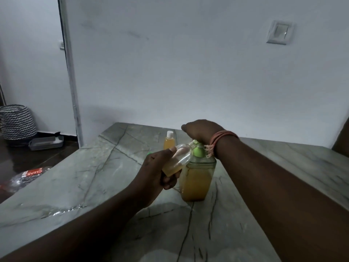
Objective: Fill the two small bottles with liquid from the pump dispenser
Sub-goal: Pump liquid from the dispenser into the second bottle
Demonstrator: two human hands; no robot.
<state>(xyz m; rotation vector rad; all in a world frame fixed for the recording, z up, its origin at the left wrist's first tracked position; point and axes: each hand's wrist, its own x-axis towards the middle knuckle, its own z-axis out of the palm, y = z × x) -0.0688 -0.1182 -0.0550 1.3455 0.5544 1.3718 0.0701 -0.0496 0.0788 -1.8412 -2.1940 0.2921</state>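
A clear pump dispenser (196, 183) of orange-yellow liquid with a green pump head stands on the marble table (94, 178). My right hand (202, 130) rests closed on top of the pump head, with orange threads around the wrist. My left hand (160, 173) holds a small clear bottle (176, 161) tilted, its open mouth at the pump's nozzle; a little orange liquid lies in its bottom. A second small bottle (169, 141), full of orange liquid and closed with a white cap, stands upright behind the dispenser.
A small green cap (149, 153) lies on the table left of my left hand. A wall rises just behind the table. On the floor at the left are a plastic bottle (28, 176), a grey tray (46, 143) and a zigzag-patterned basket (17, 121).
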